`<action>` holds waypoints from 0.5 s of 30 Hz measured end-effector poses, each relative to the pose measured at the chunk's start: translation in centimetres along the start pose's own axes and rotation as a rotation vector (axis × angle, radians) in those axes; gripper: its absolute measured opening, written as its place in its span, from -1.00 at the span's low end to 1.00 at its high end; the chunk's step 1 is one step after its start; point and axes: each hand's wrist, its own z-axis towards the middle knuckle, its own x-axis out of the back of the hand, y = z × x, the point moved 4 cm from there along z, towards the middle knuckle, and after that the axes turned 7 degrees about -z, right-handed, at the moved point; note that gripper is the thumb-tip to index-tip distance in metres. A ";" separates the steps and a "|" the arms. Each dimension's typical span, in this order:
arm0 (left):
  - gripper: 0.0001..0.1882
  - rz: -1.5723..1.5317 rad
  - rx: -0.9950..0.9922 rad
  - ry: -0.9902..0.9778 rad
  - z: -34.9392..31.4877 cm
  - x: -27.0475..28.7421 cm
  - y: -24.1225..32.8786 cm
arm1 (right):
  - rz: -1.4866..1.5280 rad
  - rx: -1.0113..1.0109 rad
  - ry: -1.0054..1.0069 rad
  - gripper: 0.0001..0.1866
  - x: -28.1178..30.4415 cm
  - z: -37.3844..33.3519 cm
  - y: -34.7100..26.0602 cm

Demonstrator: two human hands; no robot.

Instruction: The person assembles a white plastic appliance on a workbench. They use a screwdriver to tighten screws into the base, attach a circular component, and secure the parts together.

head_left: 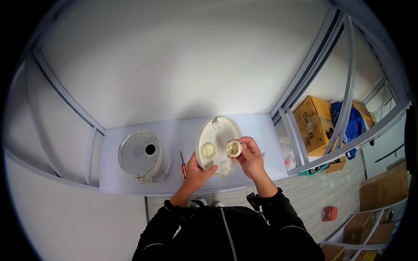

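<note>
My left hand (197, 175) grips the lower left edge of a cream-white round lid (220, 135), which is tilted above the white table. A round fitting (208, 151) sits in the left part of that lid. Between the fingers of my right hand (252, 158) is a small cream round cap (234, 148), its hollow side in view, held over the lid's right side. Whether the cap touches the lid, I cannot tell. Just left of my left hand lies a screwdriver (184, 170) with a red handle on the table.
On the table's left stands a white drum-shaped appliance (138, 152) with a dark round hole in its top. The white table (267, 135) backs onto a pale wall. Grey frame posts rise on both sides. Cardboard boxes (314, 124), a blue bag (353, 126) and a red stool (330, 213) are at right.
</note>
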 end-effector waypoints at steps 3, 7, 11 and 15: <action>-0.28 0.020 0.005 0.003 0.0 0.1 -0.2 | -0.102 0.066 0.001 -0.79 -0.3 0.0 -0.3; -0.28 0.020 0.016 -0.010 -0.3 0.2 -0.1 | -0.103 0.042 -0.040 -0.70 -0.1 -0.1 0.1; -0.28 0.022 0.001 0.002 -0.5 0.2 0.2 | -0.176 0.058 -0.071 -0.62 -0.9 -0.4 -0.1; -0.28 0.023 -0.017 -0.009 -0.7 0.0 0.8 | -0.174 0.064 -0.100 -0.60 -1.7 -0.4 -0.1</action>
